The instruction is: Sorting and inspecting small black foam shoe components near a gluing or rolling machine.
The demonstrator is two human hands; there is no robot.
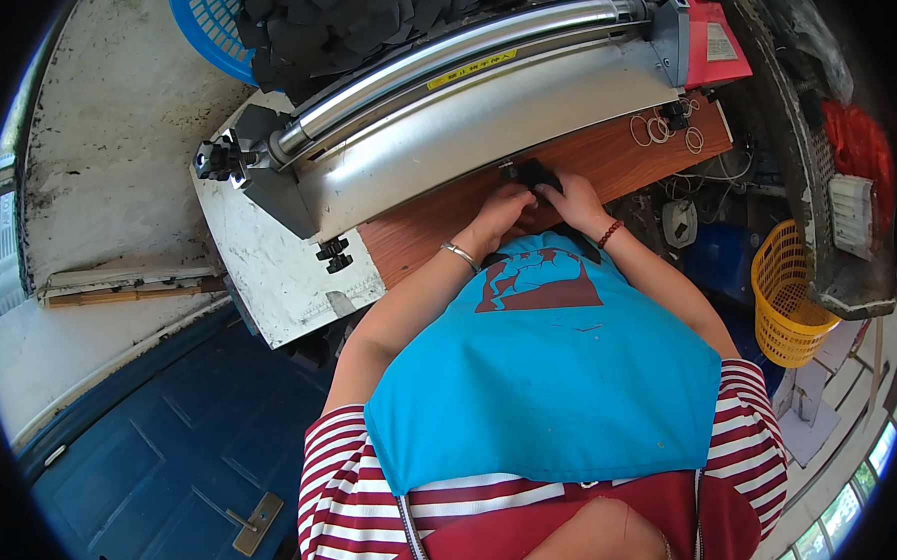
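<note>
Both my hands meet at the front edge of a roller machine (462, 119), over a reddish-brown wooden board (623, 152). A small black flat piece (538, 173) sits between them. My left hand (507, 211), with a silver bangle at its wrist, has its fingers curled in against the piece. From the other side my right hand (577, 204), with a dark red bead bracelet, pinches it. Some fingertips are hidden behind the hands. The piece's exact kind cannot be made out.
Behind the roller lies a heap of thin black pieces (347, 24) beside a blue basket (220, 35). Black knobs (334, 255) stick out at the machine's left. A yellow basket (785, 300) stands at right, near pale cords (652, 129). A blue door (155, 443) is at lower left.
</note>
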